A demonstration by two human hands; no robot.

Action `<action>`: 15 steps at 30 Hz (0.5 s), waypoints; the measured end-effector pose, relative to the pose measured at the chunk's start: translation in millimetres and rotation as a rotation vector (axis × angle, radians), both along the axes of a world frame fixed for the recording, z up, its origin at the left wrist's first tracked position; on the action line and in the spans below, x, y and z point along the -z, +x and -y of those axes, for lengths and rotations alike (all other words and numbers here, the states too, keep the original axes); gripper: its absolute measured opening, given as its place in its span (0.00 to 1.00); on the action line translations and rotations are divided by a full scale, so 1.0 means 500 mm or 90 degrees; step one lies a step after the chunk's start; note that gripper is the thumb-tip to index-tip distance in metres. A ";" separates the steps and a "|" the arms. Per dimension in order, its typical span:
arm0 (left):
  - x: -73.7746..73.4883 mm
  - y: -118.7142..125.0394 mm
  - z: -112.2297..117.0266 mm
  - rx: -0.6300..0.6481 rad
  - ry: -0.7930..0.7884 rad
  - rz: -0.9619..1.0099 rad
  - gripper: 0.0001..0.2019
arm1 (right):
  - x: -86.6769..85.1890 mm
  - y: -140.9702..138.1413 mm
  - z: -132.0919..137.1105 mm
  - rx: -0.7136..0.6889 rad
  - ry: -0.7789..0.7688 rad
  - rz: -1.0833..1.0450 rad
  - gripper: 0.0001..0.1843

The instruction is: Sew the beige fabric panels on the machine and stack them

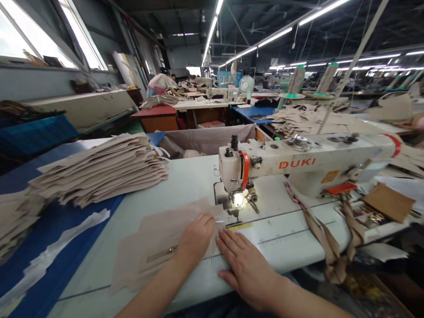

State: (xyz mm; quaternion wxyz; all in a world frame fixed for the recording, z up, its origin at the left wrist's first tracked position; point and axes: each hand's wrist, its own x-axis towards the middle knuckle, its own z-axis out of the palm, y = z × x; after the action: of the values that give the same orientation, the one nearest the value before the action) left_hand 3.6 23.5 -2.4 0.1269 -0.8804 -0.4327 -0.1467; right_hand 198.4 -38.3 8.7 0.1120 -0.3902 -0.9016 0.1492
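Observation:
A thin beige fabric panel [132,251] lies flat on the pale sewing table, with a zipper [159,255] set in its lower part. My left hand [196,236] rests over the panel, fingers curled and pinched on its right side by a small white strip [219,218]. Flat beside it, my right hand [247,267] has its fingers stretched out, the tips touching the panel's right edge and the tabletop. Just beyond both hands is the lit needle area of a white sewing machine [298,163]; the fabric's edge lies close to its presser foot.
Left of the panel is a stack of beige fabric pieces [102,170], with a white strip [66,251] on blue cloth nearer me. Scissors [291,192] and beige straps [318,229] lie right of the needle. A cloth-lined bin [205,138] stands behind the table.

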 end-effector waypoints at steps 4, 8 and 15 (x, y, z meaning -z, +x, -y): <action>-0.005 -0.012 -0.002 0.025 -0.035 0.017 0.13 | -0.002 0.008 -0.007 -0.024 -0.008 -0.005 0.33; -0.010 -0.011 -0.005 0.081 -0.040 0.062 0.16 | 0.001 0.007 -0.009 -0.016 0.001 -0.023 0.32; -0.007 -0.013 -0.023 0.138 -0.034 0.072 0.11 | 0.011 0.006 -0.006 -0.012 0.003 -0.032 0.32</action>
State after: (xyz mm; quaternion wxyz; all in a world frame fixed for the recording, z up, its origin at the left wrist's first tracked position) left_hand -2.6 34.9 1.1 0.0625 -0.9155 -0.3449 -0.1974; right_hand 201.4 -35.3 3.0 0.1344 -0.3773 -0.9026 0.1578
